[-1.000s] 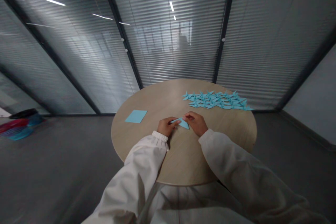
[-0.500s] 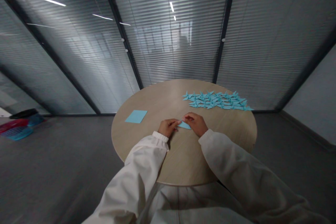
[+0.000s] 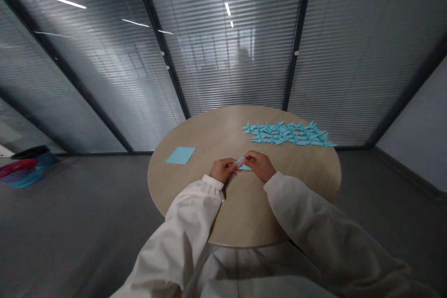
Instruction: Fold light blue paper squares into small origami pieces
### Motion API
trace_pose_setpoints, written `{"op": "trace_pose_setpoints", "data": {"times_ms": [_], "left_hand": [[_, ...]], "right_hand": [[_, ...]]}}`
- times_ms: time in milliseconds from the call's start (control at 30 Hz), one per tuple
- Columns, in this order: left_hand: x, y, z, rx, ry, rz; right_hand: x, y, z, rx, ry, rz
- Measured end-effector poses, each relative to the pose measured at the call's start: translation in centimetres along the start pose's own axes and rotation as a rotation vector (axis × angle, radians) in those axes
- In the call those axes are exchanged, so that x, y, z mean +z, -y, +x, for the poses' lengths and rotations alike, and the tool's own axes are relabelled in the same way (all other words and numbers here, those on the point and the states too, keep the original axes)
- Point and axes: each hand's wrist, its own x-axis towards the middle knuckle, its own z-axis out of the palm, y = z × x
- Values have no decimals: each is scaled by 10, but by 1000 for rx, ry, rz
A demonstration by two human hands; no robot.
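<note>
Between my hands, over the middle of the round table, is a small piece of folded light-blue origami paper [image 3: 243,166]. My left hand [image 3: 223,169] pinches its left side with thumb and fingers. On the other side, my right hand [image 3: 259,164] has its fingertips closed on the upper right part, covering some of the paper. The exact shape of the folds is too small to make out. Off to the left lies a flat light-blue paper square [image 3: 180,155]. Several folded blue paper cranes [image 3: 288,133] sit in close rows toward the back right.
The round wooden table [image 3: 240,228] has its near edge against my lap. Behind it stands a glass wall with blinds [image 3: 233,84]. Red and blue plastic baskets [image 3: 21,177] are on the grey floor at the far left.
The folded paper has lifted and tilted slightly between my fingers, and less of its lower part shows. My hands have barely shifted; the cranes and the square stay put.
</note>
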Motion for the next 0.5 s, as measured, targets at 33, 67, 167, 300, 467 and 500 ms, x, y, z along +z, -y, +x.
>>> {"op": "trace_pose_setpoints", "data": {"times_ms": [33,67,167,300,467,500], "left_hand": [[0,1,0,3,2,32],[0,2,0,11,1,67],[0,3,-1,29,-9,141],[-1,-1,-3,45,-3,166],[-2,-5,-4,72,-31,243],[-2,-5,-3,73,-43,249]], "right_hand": [[0,1,0,-27,2,-19],[-1,3,0,-54,12,-35],[-2,8,-1,-89,39,-56],[-1,12,-1,-72,26,-59],[-1,11,-2,-68,23,-66],[-1,10,-2,-72,21,-65]]}}
